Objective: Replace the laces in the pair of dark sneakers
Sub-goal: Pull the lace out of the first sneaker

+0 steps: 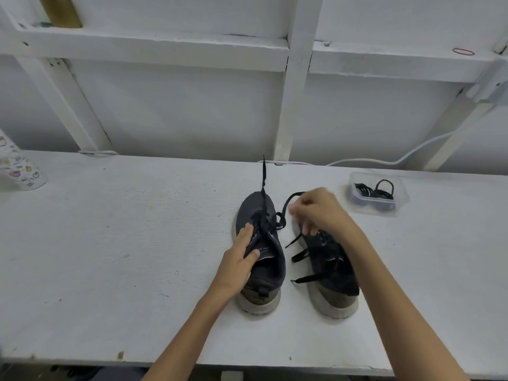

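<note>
Two dark sneakers stand side by side on the white table point(115, 243), toes pointing away from me. My left hand point(238, 259) holds the left sneaker point(270, 268) by its tongue and side. A black lace point(264, 177) runs from that shoe's eyelets out past its toe. My right hand point(320, 211), blurred, pinches a loop of the same lace above the toe of the right sneaker point(334, 273). The right sneaker's own black lace ends point(301, 255) spill loose toward the gap between the shoes.
A clear plastic tub point(378, 195) with black coiled laces sits at the back right. A patterned cup point(19, 166) stands at the far left. A white cable point(384, 160) runs along the wall. A white shelf frame point(294, 78) rises behind the table.
</note>
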A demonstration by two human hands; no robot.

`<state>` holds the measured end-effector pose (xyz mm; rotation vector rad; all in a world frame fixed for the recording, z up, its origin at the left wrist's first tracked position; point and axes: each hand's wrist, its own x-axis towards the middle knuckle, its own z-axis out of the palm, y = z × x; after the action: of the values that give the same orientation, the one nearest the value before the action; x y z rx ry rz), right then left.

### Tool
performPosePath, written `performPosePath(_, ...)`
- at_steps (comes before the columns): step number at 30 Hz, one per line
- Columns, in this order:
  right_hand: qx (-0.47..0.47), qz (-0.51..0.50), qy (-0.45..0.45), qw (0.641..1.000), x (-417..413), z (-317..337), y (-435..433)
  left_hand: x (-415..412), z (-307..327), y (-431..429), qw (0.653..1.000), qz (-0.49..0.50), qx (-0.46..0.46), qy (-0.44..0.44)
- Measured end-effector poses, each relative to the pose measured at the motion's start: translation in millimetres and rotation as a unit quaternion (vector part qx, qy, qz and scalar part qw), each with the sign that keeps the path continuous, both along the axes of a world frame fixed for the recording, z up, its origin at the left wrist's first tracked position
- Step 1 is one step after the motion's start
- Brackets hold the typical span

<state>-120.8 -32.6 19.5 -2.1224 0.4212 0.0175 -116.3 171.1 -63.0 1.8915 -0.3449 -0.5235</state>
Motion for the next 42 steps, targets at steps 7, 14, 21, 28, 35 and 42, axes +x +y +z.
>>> performPosePath(7,-0.05,0.047,0.024,0.997,-2,-30,31,2,0,0,1.0,-0.003,0.01,-0.012)
performPosePath(14,0.054,-0.128,-0.102,0.985,3,-13,11,3,-3,2,1.0,-0.009,0.005,-0.007)
performPosePath(21,-0.002,0.013,-0.01,1.0,-3,-31,30,3,-1,1,1.0,-0.009,0.007,-0.012)
performPosePath(28,0.078,-0.165,-0.143,0.973,2,-16,11,3,-2,2,1.0,-0.012,0.007,-0.011)
performPosePath(35,0.011,-0.011,-0.005,1.0,-7,-34,32,4,-3,1,1.0,-0.011,0.011,-0.018)
performPosePath(42,0.084,-0.194,-0.178,0.961,6,-7,3,3,-3,3,1.0,-0.016,0.006,-0.01)
